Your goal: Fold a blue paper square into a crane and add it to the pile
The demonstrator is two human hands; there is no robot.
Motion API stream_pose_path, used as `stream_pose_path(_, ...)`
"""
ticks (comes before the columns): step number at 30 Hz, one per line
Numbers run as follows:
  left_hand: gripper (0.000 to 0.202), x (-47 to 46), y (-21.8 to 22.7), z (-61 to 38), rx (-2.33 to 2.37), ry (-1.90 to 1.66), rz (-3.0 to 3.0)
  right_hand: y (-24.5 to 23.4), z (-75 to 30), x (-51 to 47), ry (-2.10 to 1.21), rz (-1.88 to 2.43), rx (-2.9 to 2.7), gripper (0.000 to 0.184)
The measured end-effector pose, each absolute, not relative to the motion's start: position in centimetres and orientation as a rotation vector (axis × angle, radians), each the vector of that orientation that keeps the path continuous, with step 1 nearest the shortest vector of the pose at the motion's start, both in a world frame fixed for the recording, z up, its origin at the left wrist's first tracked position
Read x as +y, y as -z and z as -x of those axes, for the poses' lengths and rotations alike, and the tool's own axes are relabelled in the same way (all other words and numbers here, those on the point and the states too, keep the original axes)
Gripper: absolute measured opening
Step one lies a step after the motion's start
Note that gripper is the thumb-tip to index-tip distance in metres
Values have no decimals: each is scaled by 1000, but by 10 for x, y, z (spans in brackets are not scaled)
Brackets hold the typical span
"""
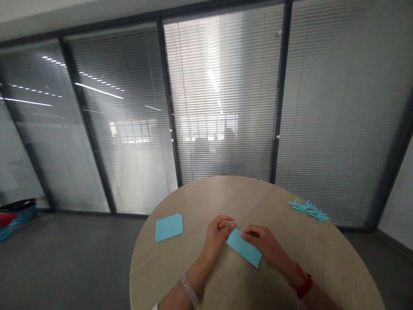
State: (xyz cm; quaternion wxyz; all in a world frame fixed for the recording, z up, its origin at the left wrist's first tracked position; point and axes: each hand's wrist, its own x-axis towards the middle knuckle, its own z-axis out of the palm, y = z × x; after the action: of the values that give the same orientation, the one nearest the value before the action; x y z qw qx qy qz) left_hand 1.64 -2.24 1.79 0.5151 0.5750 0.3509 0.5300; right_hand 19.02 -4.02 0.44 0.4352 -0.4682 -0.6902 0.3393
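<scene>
A folded light-blue paper (pixel 244 247) lies on the round wooden table (pixel 226 193) between my hands. My left hand (pixel 217 234) pinches its far left corner with curled fingers. My right hand (pixel 260 239) presses closed fingers on its upper right edge. A clear band sits on my left wrist and a red cord on my right wrist.
A small stack of light-blue paper sheets (pixel 169 227) lies to the left on the table. Several folded blue paper shapes (pixel 309 209) sit near the table's right rim. Glass walls with blinds (pixel 222 99) stand behind. Coloured items (pixel 16 213) rest on the floor far left.
</scene>
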Motion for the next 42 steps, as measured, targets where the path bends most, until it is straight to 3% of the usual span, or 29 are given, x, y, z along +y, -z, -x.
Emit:
stream_pose_path(6,37,-21,-9,-19,795,-1156,-1472,-4,-187,-40,-847,1214,-1719,35)
stream_pose_path(13,36,-17,-3,-20,894,-1156,-1381,-2,-185,-42,-872,1217,-1724,28)
stream_pose_path(32,39,-6,-20,13,1089,-1527,-1083,-12,-199,-37,-751,1218,-1524,33)
stream_pose_path(37,36,-13,-18,-1,988,-1412,-1194,-8,-189,-38,-1015,1093,-1476,36)
stream_pose_path(42,37,-18,-16,-8,939,-1332,-1274,-3,-190,-37,-853,1172,-1711,35)
